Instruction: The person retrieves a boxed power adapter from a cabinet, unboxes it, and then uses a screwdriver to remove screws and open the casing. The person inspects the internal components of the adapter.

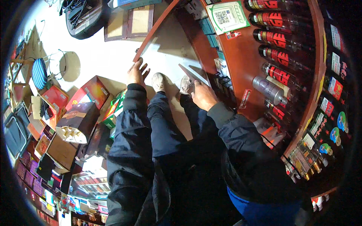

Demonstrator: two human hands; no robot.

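Observation:
My left hand is held forward with its fingers apart. Its fingertips are by the lower end of a long reddish-brown wooden edge; whether they touch it I cannot tell. To its right, my right hand is closed on a thin flat panel with a brown edge and a pale face. What kind of panel it is I cannot make out. Both hands are above the pale floor, near my light-coloured shoes. Dark sleeves cover both forearms.
On the right, a reddish-brown counter carries a row of dark bottles with red labels, a grey cylindrical can and a green-and-white code card. Boxes crowd the left. A dark bag and a blue striped stool stand farther off.

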